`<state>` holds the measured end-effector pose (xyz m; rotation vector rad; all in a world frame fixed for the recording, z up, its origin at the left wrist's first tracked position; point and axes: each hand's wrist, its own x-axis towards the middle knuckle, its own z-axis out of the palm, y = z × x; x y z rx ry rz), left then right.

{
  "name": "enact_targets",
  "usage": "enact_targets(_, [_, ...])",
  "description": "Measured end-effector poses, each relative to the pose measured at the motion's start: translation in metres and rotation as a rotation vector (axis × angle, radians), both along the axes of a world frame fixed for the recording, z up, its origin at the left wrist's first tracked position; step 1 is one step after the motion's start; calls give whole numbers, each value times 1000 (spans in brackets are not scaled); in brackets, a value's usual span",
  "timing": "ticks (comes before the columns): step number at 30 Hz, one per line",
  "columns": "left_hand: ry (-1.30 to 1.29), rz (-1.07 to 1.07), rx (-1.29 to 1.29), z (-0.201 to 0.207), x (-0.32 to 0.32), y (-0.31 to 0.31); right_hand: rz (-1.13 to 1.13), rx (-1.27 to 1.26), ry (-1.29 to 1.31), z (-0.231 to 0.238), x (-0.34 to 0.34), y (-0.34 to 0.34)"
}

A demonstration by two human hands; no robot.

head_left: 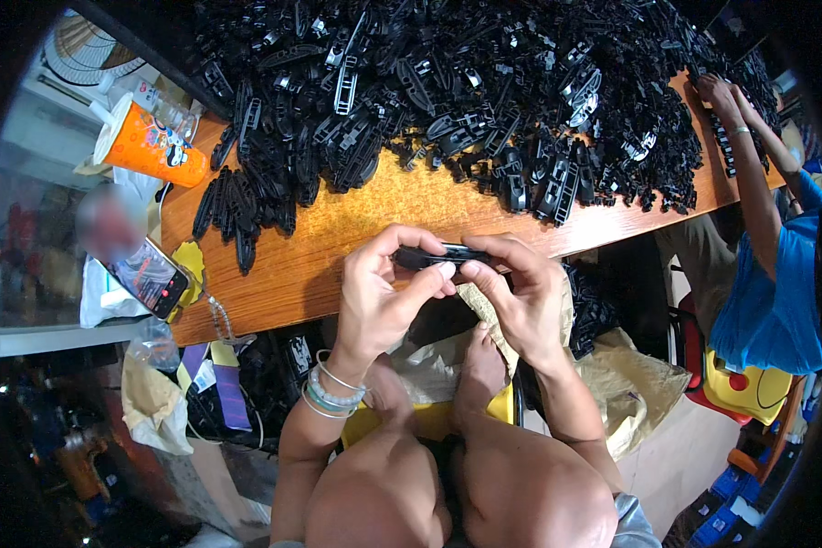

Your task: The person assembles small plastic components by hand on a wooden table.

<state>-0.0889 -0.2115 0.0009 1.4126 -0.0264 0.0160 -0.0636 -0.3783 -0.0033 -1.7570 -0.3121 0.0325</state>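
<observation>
A small, long black plastic part point(418, 258) is held level between my two hands, just past the near edge of the wooden table point(356, 219). My left hand point(381, 292) grips its left end, thumb and fingers pinched on it. At the other end, the thumb and fingers of my right hand point(523, 297) close on the same part. My fingertips cover much of it, so its exact kind is hard to make out. Beyond my hands spreads a big heap of black plastic parts point(411, 91), some long and ladder-like. Longer dark pieces point(237, 215) lie bunched at its left.
An orange cup point(155, 146) and a phone point(146, 279) stand at the table's left end. On the right, a co-worker in a blue shirt point(772, 301) reaches into the heap. A yellow stool point(749, 393) is beside that person. Tan sacking point(635, 384) lies below the table edge.
</observation>
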Motion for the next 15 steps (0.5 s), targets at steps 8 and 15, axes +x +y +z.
enact_targets(8, [-225,59,391,2,12,24,566,33,276,-6,12,-30])
enact_targets(15, [-426,560,1481,-5,66,40,297,-91,160,-3,16,-20])
